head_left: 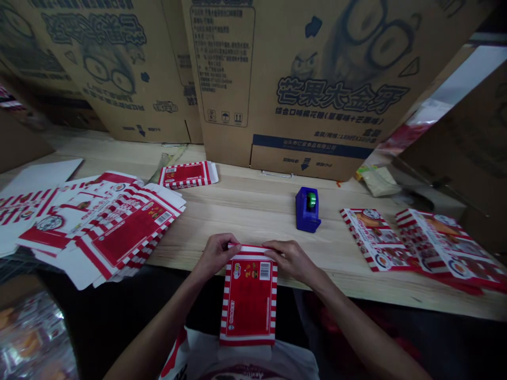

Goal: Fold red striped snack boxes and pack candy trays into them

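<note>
A red-and-white striped snack box (247, 298) is held between my two hands at the table's front edge, its printed back with a barcode facing up. My left hand (219, 254) grips the box's far left corner, thumb along the end flap. At the far right corner, my right hand (292, 258) pinches the same end, fingers closed. The box's near end hangs past the table edge, close to my body. Beyond my right hand stands a blue tape dispenser (307, 210) with a green roll.
Flat unfolded cartons (130, 232) lie fanned at left. Another striped box (188, 174) rests behind them. Several filled-looking boxes (447, 248) overlap at right. Large cardboard boxes (317, 126) wall off the back. Clear-wrapped items (31, 338) show in a container at lower left.
</note>
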